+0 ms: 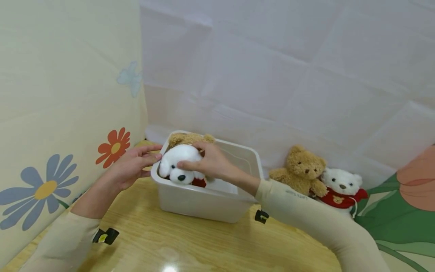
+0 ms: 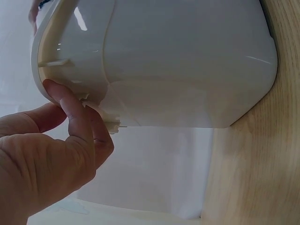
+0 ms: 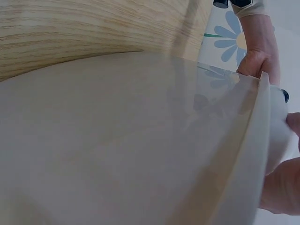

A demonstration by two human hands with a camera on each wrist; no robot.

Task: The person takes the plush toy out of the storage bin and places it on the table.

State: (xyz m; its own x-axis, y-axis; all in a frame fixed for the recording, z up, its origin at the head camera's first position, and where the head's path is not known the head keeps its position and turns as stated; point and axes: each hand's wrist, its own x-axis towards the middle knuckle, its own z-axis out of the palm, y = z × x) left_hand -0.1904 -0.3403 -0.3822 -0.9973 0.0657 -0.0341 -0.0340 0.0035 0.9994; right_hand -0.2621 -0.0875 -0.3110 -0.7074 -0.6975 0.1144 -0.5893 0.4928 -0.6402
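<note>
A white plush toy (image 1: pixel 183 158) with a black nose and a bit of red clothing sits at the left end of a white plastic bin (image 1: pixel 204 206). My right hand (image 1: pixel 214 162) grips its head, thumb across the face and fingers over the top. Behind it in the bin, partly hidden, is a brown plush bear (image 1: pixel 192 138). At the bin's left end my left hand (image 1: pixel 136 164) holds the rim; the left wrist view shows its fingers (image 2: pixel 79 119) curled at the rim from outside. The right wrist view mostly shows the bin's side, with the right hand (image 3: pixel 283 187) at the edge.
Right of the bin, a brown teddy bear (image 1: pixel 302 170) and a white bear in a red top (image 1: pixel 341 187) sit side by side by the wall. The bin stands on a wooden table (image 1: pixel 163 234). A flowered panel (image 1: pixel 68 113) rises along the left.
</note>
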